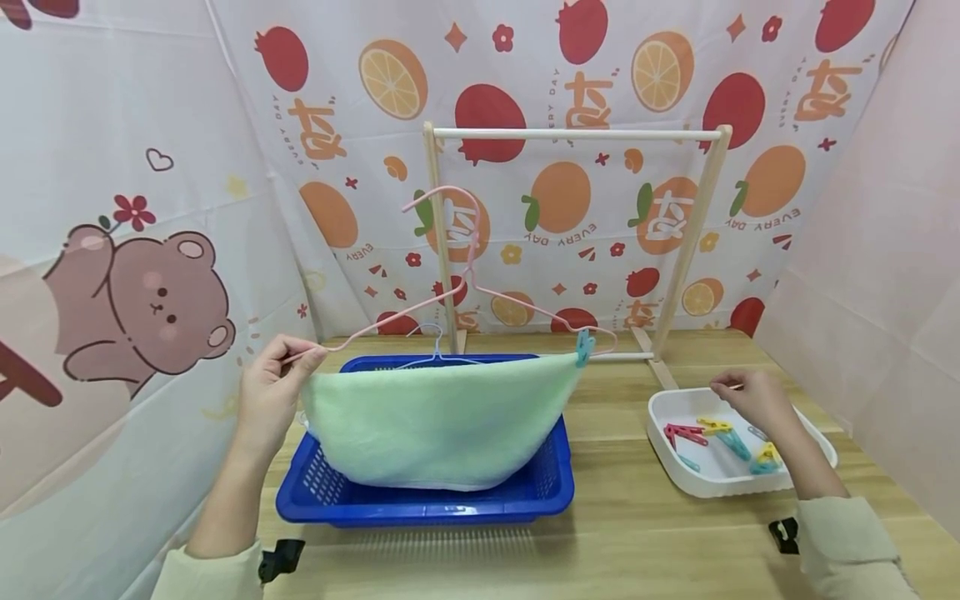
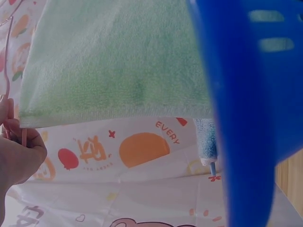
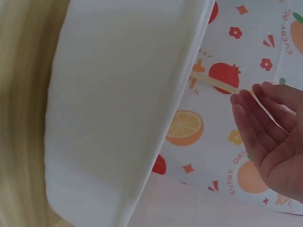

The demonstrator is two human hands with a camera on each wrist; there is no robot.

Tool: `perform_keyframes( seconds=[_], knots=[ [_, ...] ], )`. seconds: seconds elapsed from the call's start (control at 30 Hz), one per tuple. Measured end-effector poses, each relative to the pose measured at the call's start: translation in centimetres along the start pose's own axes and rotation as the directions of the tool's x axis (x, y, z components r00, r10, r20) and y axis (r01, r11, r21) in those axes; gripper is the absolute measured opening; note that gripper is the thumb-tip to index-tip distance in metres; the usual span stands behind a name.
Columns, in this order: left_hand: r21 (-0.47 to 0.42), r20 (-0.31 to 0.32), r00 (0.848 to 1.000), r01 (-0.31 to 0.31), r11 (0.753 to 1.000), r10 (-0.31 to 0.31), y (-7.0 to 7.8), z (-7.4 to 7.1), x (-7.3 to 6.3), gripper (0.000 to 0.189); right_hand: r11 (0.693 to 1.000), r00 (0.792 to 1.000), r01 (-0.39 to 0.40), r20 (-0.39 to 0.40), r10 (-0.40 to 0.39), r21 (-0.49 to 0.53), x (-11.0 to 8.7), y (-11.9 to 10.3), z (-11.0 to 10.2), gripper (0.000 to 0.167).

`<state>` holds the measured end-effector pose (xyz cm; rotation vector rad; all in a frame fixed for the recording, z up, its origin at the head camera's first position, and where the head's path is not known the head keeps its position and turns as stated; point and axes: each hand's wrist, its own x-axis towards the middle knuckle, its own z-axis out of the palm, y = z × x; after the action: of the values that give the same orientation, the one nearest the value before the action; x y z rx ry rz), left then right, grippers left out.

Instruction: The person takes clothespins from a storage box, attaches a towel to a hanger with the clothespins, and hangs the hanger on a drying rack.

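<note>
My left hand (image 1: 279, 379) pinches the left end of a pink clothes hanger (image 1: 474, 271), whose hook points up. A light green towel (image 1: 442, 425) hangs along the hanger's bottom, sagging over a blue basket (image 1: 427, 510). Its left corner is right at my left fingers (image 2: 23, 151). A teal clothespin (image 1: 585, 347) clips the towel's right corner to the hanger. Over a white tray (image 1: 701, 485) my right hand (image 1: 761, 404) hovers with loosely bent fingers and nothing between them. Pink, yellow and teal clothespins (image 1: 731, 443) lie in that tray.
Behind the basket stands a rack with a white top bar (image 1: 577, 134) and wooden legs. A light blue hanger (image 1: 437, 343) pokes out of the basket. Printed curtains (image 1: 150, 292) enclose the wooden table (image 1: 615, 533) at the back and sides.
</note>
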<state>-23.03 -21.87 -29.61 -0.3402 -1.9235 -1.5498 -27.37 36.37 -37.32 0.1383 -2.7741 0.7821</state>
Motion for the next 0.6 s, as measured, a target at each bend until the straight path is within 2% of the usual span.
perform_keyframes(
  seconds=[0.13,0.23,0.33,0.43,0.6],
  knots=[
    [-0.030,0.004,1.000,0.004,1.000,-0.003,-0.1,0.1,-0.1,0.013,1.000,0.998,-0.014,0.060,0.015,-0.022,-0.4,1.0,0.4,0.021],
    [-0.048,0.005,1.000,0.006,0.999,-0.006,-0.2,0.1,-0.1,0.013,0.998,0.989,-0.039,0.140,0.044,-0.039,-0.5,1.6,0.7,0.027],
    [-0.058,0.005,1.000,0.006,0.998,-0.006,-0.2,0.1,-0.1,0.015,0.995,0.968,-0.082,0.231,0.094,-0.063,-0.7,2.1,0.7,0.035],
    [-0.058,0.008,1.000,0.004,0.998,-0.003,-0.2,0.2,0.0,0.016,0.989,0.939,-0.113,0.315,0.137,-0.096,-0.7,2.4,0.7,0.041],
    [-0.059,0.005,1.000,0.005,0.998,-0.005,-0.3,0.2,0.0,0.017,0.982,0.910,-0.128,0.376,0.172,-0.141,-0.6,3.0,1.0,0.046]
  ],
)
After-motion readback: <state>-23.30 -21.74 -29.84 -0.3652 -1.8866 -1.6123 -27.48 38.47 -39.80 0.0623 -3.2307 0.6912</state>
